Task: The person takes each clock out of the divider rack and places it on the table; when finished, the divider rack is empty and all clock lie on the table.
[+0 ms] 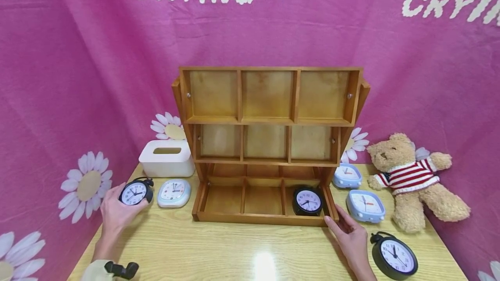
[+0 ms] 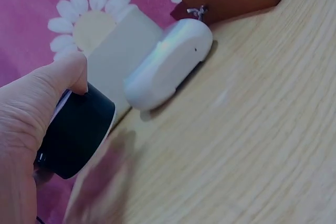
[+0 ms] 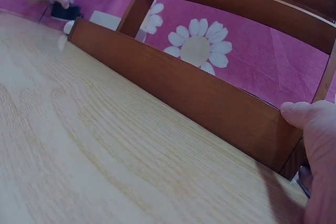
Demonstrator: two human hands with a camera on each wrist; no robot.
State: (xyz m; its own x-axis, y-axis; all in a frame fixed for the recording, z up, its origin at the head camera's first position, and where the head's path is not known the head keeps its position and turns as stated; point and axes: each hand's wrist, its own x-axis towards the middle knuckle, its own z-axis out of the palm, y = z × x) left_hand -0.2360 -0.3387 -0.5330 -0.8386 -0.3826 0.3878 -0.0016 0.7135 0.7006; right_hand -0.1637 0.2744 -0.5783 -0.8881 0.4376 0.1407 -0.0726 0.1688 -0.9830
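Observation:
My left hand (image 1: 119, 209) grips a round black alarm clock (image 1: 134, 193) at the table's left side, its white dial facing up. In the left wrist view the clock's black body (image 2: 79, 129) shows between thumb and fingers, raised over the table. My right hand (image 1: 349, 236) holds the front right corner of a three-tier wooden shelf (image 1: 265, 219). The right wrist view shows the thumb (image 3: 296, 114) on the shelf's front board (image 3: 194, 90), the fingers round its end. Another black alarm clock (image 1: 307, 201) sits in the bottom tier's right compartment.
Beside the left hand lie a pale blue-white clock (image 1: 173, 192) and a white tissue box (image 1: 167, 166). Right of the shelf are two light-blue clocks (image 1: 366, 205), a black alarm clock (image 1: 395, 256) and a teddy bear (image 1: 414, 181). A pink cloth (image 1: 273, 21) hangs behind.

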